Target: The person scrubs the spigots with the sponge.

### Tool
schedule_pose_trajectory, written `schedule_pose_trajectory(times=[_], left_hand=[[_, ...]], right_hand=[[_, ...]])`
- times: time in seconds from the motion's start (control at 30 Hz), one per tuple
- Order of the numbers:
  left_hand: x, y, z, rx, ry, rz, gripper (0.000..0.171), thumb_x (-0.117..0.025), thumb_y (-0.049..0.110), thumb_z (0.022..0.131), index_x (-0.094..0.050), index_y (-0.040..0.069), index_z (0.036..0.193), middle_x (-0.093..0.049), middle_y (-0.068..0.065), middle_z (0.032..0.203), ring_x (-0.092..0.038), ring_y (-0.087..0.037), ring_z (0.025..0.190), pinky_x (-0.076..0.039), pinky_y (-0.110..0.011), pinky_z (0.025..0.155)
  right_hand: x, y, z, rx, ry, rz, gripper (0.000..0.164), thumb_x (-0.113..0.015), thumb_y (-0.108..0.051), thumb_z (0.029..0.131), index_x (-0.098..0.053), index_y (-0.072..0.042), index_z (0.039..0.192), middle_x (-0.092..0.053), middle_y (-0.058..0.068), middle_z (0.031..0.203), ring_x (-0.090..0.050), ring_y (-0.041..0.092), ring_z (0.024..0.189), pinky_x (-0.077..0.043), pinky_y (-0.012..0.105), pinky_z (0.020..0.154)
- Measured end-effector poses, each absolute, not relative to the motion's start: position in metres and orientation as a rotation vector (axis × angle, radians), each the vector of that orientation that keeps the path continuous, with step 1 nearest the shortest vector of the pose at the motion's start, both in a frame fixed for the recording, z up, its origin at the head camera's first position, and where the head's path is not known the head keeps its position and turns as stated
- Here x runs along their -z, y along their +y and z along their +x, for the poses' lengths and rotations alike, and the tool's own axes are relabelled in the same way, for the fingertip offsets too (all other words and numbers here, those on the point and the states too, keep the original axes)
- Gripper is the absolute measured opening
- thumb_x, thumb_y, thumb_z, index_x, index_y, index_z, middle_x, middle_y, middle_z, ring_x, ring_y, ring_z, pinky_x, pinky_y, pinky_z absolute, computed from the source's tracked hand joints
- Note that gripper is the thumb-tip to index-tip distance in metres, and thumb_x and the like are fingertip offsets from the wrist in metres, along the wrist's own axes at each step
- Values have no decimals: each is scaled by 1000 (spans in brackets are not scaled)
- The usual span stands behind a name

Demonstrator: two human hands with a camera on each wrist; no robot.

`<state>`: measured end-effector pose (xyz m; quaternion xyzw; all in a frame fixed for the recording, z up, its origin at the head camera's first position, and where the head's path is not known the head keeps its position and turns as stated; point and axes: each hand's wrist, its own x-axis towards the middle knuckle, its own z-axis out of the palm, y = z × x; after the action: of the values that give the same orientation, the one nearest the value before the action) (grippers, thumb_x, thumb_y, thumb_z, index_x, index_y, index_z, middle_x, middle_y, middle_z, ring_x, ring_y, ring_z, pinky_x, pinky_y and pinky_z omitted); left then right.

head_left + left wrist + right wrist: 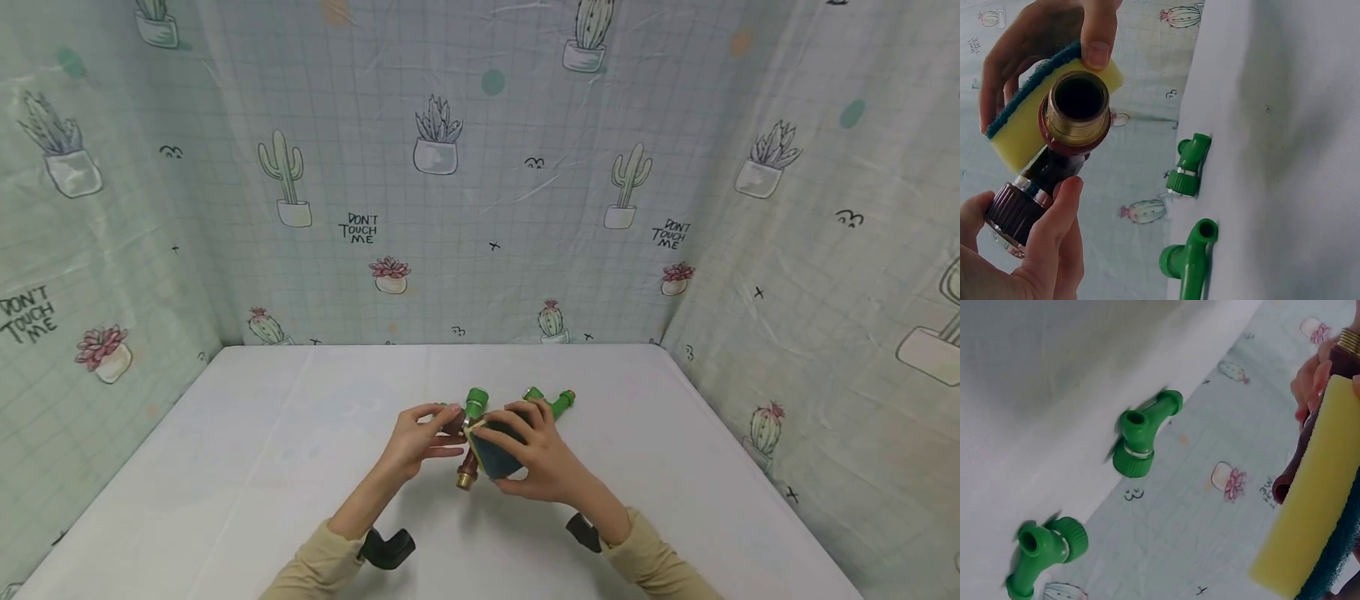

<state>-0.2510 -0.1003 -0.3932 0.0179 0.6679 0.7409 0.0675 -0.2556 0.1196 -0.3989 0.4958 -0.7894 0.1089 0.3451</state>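
My left hand [420, 439] holds a dark red tap [467, 475] by its ribbed collar, fingers and thumb around it. The tap's brass threaded end [1079, 128] faces the left wrist camera. A sponge [495, 454], yellow with a dark green scouring side, is gripped by my right hand [546, 454] between thumb and fingers. In the left wrist view the yellow face lies against the tap's body, just behind the threaded end. The right wrist view shows the sponge's yellow side [1310, 500] partly covering the tap.
Two green plastic taps lie on the white table [315, 467] beyond my hands: one green tap [476, 402] straight ahead, another green tap [562, 403] to the right. A cactus-print curtain [480, 200] encloses the table's back and sides. Black devices sit at both wrists.
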Motion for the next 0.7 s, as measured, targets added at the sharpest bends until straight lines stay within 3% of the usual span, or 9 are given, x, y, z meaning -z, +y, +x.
schedule_pose_trajectory(times=[0.23,0.43,0.7], left_hand=[[395,-101,-248,-2206,1989,78,45,-57,22,87,-49,-11,115,-65,-13,86,-68,-25,74,-55,-38,67],[397,-102,-247,-2215,1931,9,46,-59,24,86,-48,-8,118,-60,-17,98,-67,-25,77,-55,-40,68],[398,-106,-253,-2258,1811,-25,50,-54,28,89,-44,-10,121,-63,-11,90,-67,-20,76,-54,-38,73]], right_hand=[[402,125,-266,-232,-2074,1161,77,-80,-36,56,-48,-23,125,-47,4,121,-36,25,108,-30,48,85],[401,141,-276,-254,-2126,1035,76,-79,-34,60,-47,-21,127,-45,5,122,-34,27,109,-27,50,85],[403,133,-255,-382,-2031,1226,74,-78,-38,59,-48,-21,125,-46,5,122,-33,25,112,-30,50,89]])
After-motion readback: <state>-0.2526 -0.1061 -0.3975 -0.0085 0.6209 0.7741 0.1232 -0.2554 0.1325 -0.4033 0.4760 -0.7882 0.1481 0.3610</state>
